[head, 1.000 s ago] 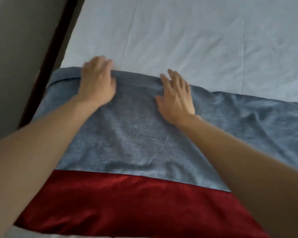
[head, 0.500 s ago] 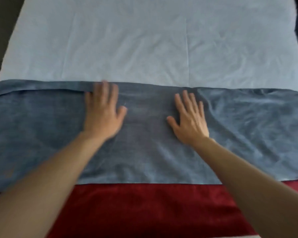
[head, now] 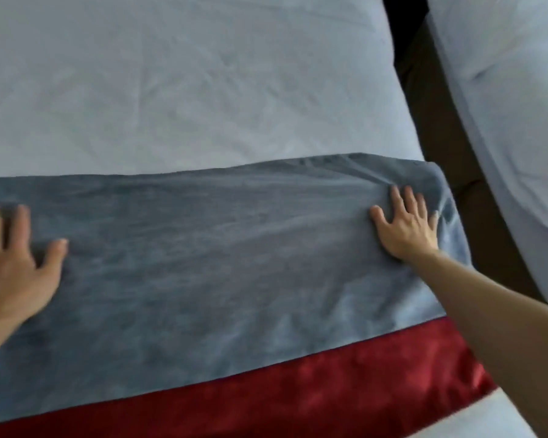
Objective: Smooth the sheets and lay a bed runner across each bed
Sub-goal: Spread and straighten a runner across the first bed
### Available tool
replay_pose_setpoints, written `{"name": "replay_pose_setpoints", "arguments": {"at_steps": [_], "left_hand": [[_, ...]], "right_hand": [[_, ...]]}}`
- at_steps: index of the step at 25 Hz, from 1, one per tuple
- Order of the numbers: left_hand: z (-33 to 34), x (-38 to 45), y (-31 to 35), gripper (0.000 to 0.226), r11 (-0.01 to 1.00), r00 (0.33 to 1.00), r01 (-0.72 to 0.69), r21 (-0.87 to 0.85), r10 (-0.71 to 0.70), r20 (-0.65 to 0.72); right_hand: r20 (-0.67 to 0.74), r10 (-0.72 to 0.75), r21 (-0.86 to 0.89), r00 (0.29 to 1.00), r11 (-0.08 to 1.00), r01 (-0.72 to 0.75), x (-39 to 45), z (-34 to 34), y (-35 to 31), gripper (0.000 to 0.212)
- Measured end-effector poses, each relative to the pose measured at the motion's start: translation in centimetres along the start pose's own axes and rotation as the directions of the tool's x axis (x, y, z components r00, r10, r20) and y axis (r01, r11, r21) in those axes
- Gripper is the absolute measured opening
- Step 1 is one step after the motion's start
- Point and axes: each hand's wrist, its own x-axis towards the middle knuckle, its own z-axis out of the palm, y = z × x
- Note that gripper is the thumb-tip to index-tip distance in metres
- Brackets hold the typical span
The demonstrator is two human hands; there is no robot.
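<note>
- Both hands are spreading well apart compared with half a second ago, when they were lying near each other at the middle of the runner; the view is also swinging toward the bed's right side.
- The right hand (head: 407, 226) is pressing flat, fingers splayed and gripping nothing, on the bed runner (head: 219, 257) just beside its right end, where the cloth is bunching into small folds near the mattress edge.
- The left hand (head: 11, 263) is lying open, palm down, on the runner at the left border of the view, holding nothing.
- The runner is stretching across the near bed, its grey band toward the head and its red band (head: 298, 393) nearer the person, over the pale sheet (head: 187, 83).
- By my judgement the laying on this bed is nearly done: the cloth is already spanning the width, and only the smoothing of the right end and a few faint ripples is remaining.
- The sheet above the runner is still showing light creases, so some smoothing may be left there.
- A second bed (head: 513, 99) is showing at the right, across a dark gap (head: 450, 159), with no runner on the part in view; that half of the task is likely waiting.
</note>
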Motion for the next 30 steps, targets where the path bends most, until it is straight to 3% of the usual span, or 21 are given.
{"name": "replay_pose_setpoints", "arguments": {"at_steps": [2,3,4,6,8,12,14,16,18,22,24,27,30], "left_hand": [[0.0,-1.6,6.8,0.093,0.996,0.996,0.051,-0.072,-0.056,-0.074],[0.0,-3.3,12.6,0.084,0.996,0.985,-0.071,-0.046,0.063,-0.162],[-0.5,-5.0,18.4,0.079,0.959,0.943,-0.282,0.016,0.28,-0.18],[-0.8,-7.7,29.4,0.077,0.798,0.793,-0.602,0.023,0.601,-0.101],[1.0,-8.5,36.3,0.08,0.731,0.731,-0.682,0.023,0.682,0.021],[3.4,-6.0,39.4,0.085,0.785,0.792,-0.61,0.109,0.603,0.093],[3.5,-5.5,38.5,0.084,0.797,0.807,-0.59,0.131,0.582,0.097],[3.0,-5.6,38.5,0.08,0.811,0.82,-0.572,0.123,0.56,0.119],[2.8,-6.0,38.9,0.077,0.827,0.835,-0.548,0.127,0.53,0.148],[3.0,-6.7,39.1,0.075,0.841,0.856,-0.516,0.163,0.498,0.137],[3.0,-6.6,39.1,0.074,0.839,0.852,-0.521,0.155,0.503,0.143],[3.1,-6.6,38.8,0.074,0.837,0.848,-0.528,0.147,0.51,0.14],[3.2,-6.7,38.8,0.078,0.835,0.847,-0.53,0.149,0.513,0.136]], "right_hand": [[-0.057,-0.017,0.012,0.998,1.0,0.018,1.1,-1.3,2.9,0.081],[-0.141,-0.143,0.018,0.98,0.989,0.147,1.1,-1.3,2.1,0.081],[-0.198,-0.304,0.009,0.932,0.95,0.312,1.0,-1.2,0.0,0.081],[-0.177,-0.579,-0.008,0.796,0.809,0.588,0.8,-0.3,-5.0,0.077],[-0.081,-0.652,-0.015,0.754,0.757,0.654,1.4,0.5,-7.1,0.076],[-0.126,-0.494,-0.004,0.86,0.868,0.497,6.2,1.3,0.1,0.08],[-0.131,-0.332,0.054,0.934,0.939,0.341,8.6,1.0,4.1,0.08],[-0.03,-0.046,0.257,0.999,0.965,0.052,10.4,0.1,8.3,0.076],[0.127,0.111,0.517,0.986,0.841,-0.161,11.1,-0.8,12.2,0.068],[0.053,-0.017,0.583,0.998,0.812,-0.017,11.7,-3.0,13.2,0.042],[0.093,0.007,0.602,0.996,0.796,-0.062,13.0,-4.2,12.4,0.031],[0.211,0.061,0.678,0.976,0.71,-0.191,13.8,-5.8,12.1,0.033],[0.23,-0.065,0.472,0.971,0.88,-0.053,13.9,-7.0,11.4,0.03]]}}
